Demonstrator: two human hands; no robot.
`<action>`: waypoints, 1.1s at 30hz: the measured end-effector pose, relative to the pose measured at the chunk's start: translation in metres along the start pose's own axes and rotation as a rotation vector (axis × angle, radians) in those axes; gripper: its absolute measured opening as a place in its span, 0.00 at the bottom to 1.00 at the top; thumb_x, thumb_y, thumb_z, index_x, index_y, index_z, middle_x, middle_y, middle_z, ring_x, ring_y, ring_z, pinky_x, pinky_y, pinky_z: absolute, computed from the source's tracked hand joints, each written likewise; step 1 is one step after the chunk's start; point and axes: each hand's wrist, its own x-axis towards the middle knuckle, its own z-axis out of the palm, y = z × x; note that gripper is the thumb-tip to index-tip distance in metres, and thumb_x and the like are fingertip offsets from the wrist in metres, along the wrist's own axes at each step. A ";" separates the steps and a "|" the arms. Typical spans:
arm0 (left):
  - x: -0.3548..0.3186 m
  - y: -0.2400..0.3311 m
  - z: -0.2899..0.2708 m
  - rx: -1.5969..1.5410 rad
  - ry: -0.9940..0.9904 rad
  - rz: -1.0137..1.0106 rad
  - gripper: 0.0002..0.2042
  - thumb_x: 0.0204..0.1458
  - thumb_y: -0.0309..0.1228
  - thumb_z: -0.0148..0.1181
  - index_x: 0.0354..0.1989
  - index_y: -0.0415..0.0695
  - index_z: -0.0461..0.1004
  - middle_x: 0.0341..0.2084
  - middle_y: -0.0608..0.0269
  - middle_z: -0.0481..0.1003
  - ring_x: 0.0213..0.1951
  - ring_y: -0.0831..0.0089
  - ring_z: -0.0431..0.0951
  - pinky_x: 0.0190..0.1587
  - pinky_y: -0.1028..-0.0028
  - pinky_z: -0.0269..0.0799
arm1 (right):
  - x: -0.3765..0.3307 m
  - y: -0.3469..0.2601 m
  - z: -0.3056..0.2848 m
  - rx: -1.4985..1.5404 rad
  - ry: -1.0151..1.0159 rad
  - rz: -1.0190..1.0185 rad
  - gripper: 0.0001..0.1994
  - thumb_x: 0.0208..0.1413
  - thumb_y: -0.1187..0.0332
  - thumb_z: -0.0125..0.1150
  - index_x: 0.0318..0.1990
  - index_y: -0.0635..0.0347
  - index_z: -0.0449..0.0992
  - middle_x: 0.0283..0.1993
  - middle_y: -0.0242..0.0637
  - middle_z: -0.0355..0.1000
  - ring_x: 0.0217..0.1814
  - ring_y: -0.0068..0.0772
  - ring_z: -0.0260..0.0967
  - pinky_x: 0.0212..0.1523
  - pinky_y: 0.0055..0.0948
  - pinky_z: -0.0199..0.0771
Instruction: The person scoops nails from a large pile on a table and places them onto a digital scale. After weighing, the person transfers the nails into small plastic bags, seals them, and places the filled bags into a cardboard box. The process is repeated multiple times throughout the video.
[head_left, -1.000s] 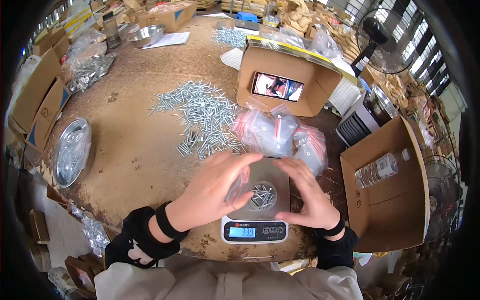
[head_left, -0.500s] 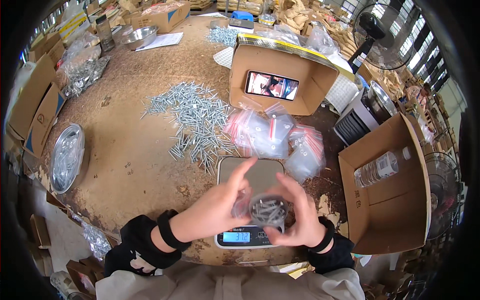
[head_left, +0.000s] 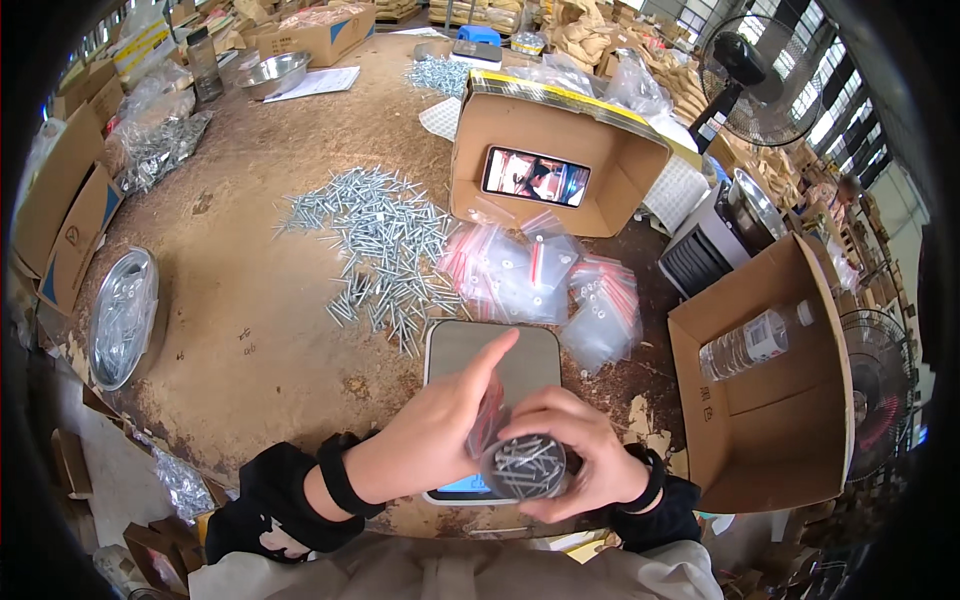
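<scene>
Worn tabletop [head_left: 230, 300], scale [head_left: 460, 348] partly behind cup [head_left: 492, 472]

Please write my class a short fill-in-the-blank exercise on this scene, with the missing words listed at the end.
1. The cup of metal fasteners is in the person's ____ hand.
2. The loose pile lies to the ____ of the clear bags.
3. A lit ____ leans inside the upper box.
4. The right-hand box contains a clear plastic ____.

Missing words: right; left; phone; bottle.

Workshop, worn wooden worktable [head_left: 240, 270], heaped metal fasteners [head_left: 385, 235], digital scale [head_left: 455, 350], cardboard boxes [head_left: 760, 455], stacked sacks [head_left: 490, 14], 2 fans [head_left: 738, 58].
</scene>
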 end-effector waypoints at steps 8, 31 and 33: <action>0.000 -0.002 0.002 0.091 0.013 0.036 0.49 0.39 0.19 0.67 0.71 0.39 0.43 0.29 0.57 0.69 0.32 0.62 0.72 0.38 0.68 0.69 | 0.000 0.001 0.009 -0.030 -0.108 -0.078 0.30 0.37 0.61 0.75 0.50 0.62 0.72 0.54 0.44 0.71 0.59 0.51 0.68 0.56 0.43 0.71; -0.004 0.004 0.017 -0.099 -0.057 0.005 0.22 0.40 0.30 0.71 0.44 0.38 0.69 0.36 0.50 0.76 0.38 0.50 0.77 0.41 0.60 0.72 | -0.006 -0.007 0.004 -0.398 0.128 -0.053 0.39 0.37 0.48 0.74 0.57 0.62 0.71 0.30 0.36 0.76 0.26 0.38 0.75 0.28 0.33 0.72; -0.006 0.009 0.023 -0.223 -0.077 -0.029 0.24 0.40 0.31 0.71 0.46 0.38 0.70 0.38 0.50 0.76 0.40 0.51 0.77 0.45 0.60 0.72 | -0.005 -0.008 0.006 -0.395 0.109 -0.006 0.42 0.38 0.45 0.74 0.59 0.63 0.69 0.29 0.36 0.76 0.25 0.38 0.75 0.27 0.33 0.71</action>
